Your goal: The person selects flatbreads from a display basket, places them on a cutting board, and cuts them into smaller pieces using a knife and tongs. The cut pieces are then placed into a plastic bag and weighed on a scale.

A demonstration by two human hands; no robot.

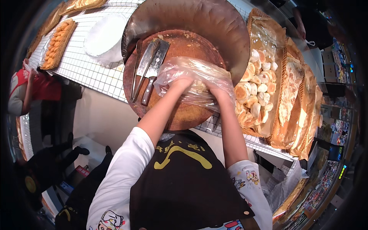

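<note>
Over a round wooden chopping block [184, 118], both of my hands are inside or beneath the film of a clear plastic bag [187, 64]. Pale food, its kind unclear, shows through the film between them. My left hand [182, 82] is at the bag's left part and my right hand [214, 86] at its right part; the film blurs the fingers of both. Left of the bag, a cleaver [153, 63] with a wooden handle lies on the block, with metal tongs [146, 70] partly over its blade. Crumbs [188, 36] are scattered near the block's far edge.
A curved metal guard [187, 14] rises behind the block. Round buns [258, 86] and flatbreads [290, 86] fill baskets at right. A stack of clear bags [106, 37] and a basket of small brown pastries [57, 43] are at left. People stand at left and upper right.
</note>
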